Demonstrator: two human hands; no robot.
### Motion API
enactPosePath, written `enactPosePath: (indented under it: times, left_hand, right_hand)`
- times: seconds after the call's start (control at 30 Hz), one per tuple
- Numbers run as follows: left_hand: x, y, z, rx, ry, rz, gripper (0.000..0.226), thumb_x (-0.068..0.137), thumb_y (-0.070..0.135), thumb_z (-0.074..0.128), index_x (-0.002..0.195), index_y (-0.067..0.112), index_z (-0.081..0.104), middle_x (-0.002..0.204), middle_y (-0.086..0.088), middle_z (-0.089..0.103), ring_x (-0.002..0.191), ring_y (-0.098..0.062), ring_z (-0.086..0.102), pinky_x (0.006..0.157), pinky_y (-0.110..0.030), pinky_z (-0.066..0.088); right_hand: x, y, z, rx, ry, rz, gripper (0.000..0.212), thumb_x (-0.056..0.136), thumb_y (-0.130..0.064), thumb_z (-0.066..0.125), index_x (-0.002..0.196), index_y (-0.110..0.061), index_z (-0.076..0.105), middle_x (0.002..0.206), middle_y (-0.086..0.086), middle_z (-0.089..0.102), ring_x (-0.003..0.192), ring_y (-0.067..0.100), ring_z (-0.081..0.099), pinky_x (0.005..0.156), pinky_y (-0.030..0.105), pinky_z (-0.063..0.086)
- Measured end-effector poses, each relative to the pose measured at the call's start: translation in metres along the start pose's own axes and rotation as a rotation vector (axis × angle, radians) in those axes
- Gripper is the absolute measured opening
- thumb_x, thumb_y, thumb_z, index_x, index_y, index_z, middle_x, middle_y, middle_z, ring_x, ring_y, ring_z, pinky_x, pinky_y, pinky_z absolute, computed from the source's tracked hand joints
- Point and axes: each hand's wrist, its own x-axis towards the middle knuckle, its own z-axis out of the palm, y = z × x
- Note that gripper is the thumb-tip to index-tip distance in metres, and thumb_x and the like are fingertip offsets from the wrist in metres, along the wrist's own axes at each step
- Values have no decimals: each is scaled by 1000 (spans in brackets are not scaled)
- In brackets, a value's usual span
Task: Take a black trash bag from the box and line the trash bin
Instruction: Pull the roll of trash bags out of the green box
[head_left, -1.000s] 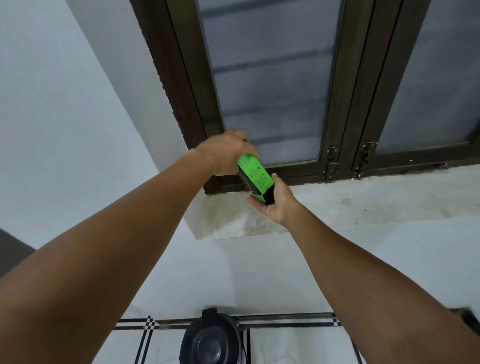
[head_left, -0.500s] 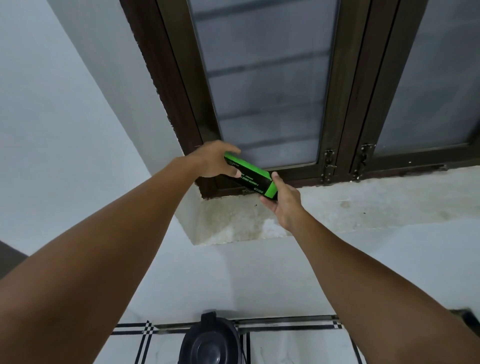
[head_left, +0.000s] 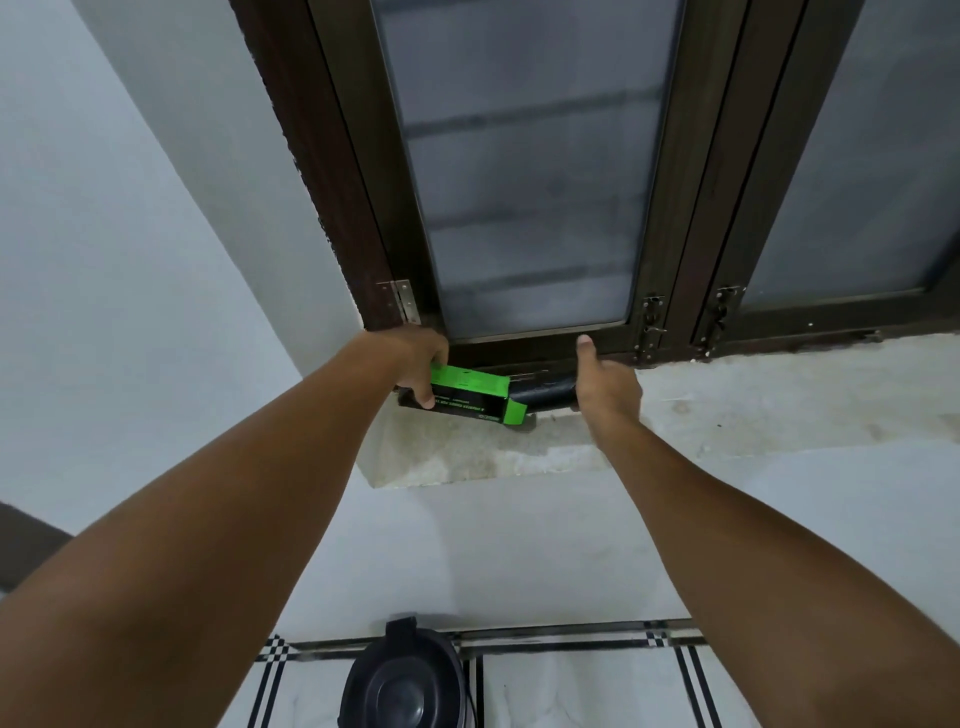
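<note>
A green and black box (head_left: 470, 392) lies flat on the window sill (head_left: 727, 405), and my left hand (head_left: 415, 364) grips its left end. A black roll of trash bags (head_left: 545, 395) sticks out of the box's open right end. My right hand (head_left: 605, 387) is wrapped around the roll's right end, thumb pointing up. The black trash bin (head_left: 402, 686) with its lid on stands on the floor below, at the bottom of the view.
A dark brown window frame (head_left: 670, 208) with frosted glass rises right behind the sill, with latches (head_left: 652, 327) near my right hand. A white wall runs along the left. The tiled floor (head_left: 571, 691) has black stripes.
The box went from tilted in the air to flat on the sill. My right hand moved right and the black roll now shows outside the box.
</note>
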Motion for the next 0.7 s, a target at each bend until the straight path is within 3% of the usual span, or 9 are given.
enactPosePath:
  times: [0.17,0.3,0.4,0.53,0.6,0.67,0.7]
  left_hand:
    - [6,-2,27,-9,55,-95,56,78,32,84,125,19,56,121,-7,61,103,-27,62,78,-32,50]
    - [21,10,57,-8,148,-132,54,84,33,77,131,23,53,125,-8,60,112,-30,61,88,-38,51]
    - [30,20,73,8,201,-154,56,88,27,71,138,22,48,131,-10,55,122,-32,53,96,-44,48]
    - [33,19,84,51,285,-169,55,90,26,66,142,23,48,133,-11,54,123,-33,49,98,-46,45]
    - [32,20,81,-124,455,-192,39,95,30,57,133,20,58,125,-13,59,116,-34,54,96,-45,48]
    - [27,29,71,-644,538,-240,38,102,42,47,115,12,68,108,-13,68,101,-33,64,88,-42,54]
    - [23,35,64,-974,463,-254,47,103,49,44,110,10,68,100,-12,70,93,-30,67,83,-39,56]
  right_hand:
    - [9,11,-7,135,87,47,45,97,-62,49,76,-22,53,81,-1,60,87,26,67,82,50,62]
    - [7,8,-2,255,148,9,43,98,-50,57,72,-17,53,78,1,60,80,23,66,76,52,63]
    - [5,2,3,314,153,-13,39,98,-44,61,72,-17,51,78,0,60,79,21,67,70,48,65]
    - [1,-1,8,378,50,-9,34,93,-43,70,85,-12,57,94,7,64,88,26,70,54,31,62]
    - [-3,-1,12,400,-21,-16,35,88,-41,77,91,-10,60,101,10,65,89,25,70,51,25,59]
    - [-8,-4,17,458,-88,-20,37,83,-36,83,94,-9,60,103,13,66,90,26,71,52,23,58]
    - [-10,-5,22,493,-124,-26,37,81,-33,85,94,-9,59,103,14,67,90,27,72,53,24,57]
